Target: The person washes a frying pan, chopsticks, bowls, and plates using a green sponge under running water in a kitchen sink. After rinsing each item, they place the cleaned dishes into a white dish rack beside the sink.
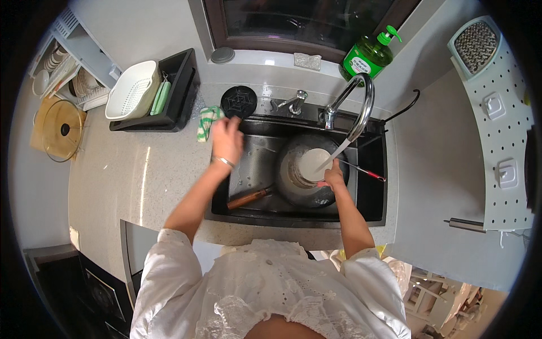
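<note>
My right hand grips the rim of a white bowl under water running from the chrome faucet. The bowl is over a dark wok that stands in the black sink, its wooden handle pointing to the lower left. A utensil with a red handle leans out of the wok to the right. My left hand, blurred, is at the sink's upper left edge, near a green and white striped cloth and a round black web-patterned piece. Whether its fingers hold anything cannot be told.
On the left counter stand a black rack with a white colander and a glass lid. A green soap bottle stands on the window ledge behind the faucet. A pegboard is at the right.
</note>
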The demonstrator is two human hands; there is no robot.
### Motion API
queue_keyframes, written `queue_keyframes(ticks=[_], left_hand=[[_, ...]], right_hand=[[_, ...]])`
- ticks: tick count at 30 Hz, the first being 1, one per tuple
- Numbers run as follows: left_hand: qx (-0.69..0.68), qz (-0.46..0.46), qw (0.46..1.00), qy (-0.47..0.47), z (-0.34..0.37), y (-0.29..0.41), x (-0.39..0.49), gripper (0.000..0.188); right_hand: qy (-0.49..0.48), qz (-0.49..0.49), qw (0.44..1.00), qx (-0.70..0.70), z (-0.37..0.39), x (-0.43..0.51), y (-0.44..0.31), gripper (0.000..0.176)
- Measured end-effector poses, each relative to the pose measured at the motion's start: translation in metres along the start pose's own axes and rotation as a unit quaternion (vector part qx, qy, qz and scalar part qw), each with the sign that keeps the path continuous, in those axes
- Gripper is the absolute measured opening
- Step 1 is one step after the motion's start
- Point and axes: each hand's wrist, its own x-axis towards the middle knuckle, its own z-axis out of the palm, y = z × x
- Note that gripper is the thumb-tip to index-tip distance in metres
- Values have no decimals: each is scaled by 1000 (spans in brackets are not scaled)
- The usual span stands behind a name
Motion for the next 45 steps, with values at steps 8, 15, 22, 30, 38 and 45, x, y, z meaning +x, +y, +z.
queue_keyframes(ticks=[8, 15, 22, 30, 38, 45], left_hand=[[-564, -501, 591, -286, 117, 158, -90, 62], [-245, -246, 899, -266, 151, 120, -56, 37], [-171, 162, 965, -111, 66, 153, -47, 32], [-297, -39, 876, -378, 54, 162, -60, 15], [-706, -438, 492, -261, 72, 159, -51, 27], [-748, -390, 477, -248, 46, 147, -48, 26]], right_hand=[[-96, -52, 954, 278, -16, -54, -33, 56], [-97, -87, 945, 300, -12, -79, -31, 57], [-159, -19, 924, 347, -29, -70, -30, 48], [-133, -66, 982, 117, -20, -29, -34, 39], [104, -493, 859, -94, 26, -65, -76, 37], [-222, -23, 891, 395, 1, -22, -76, 54]])
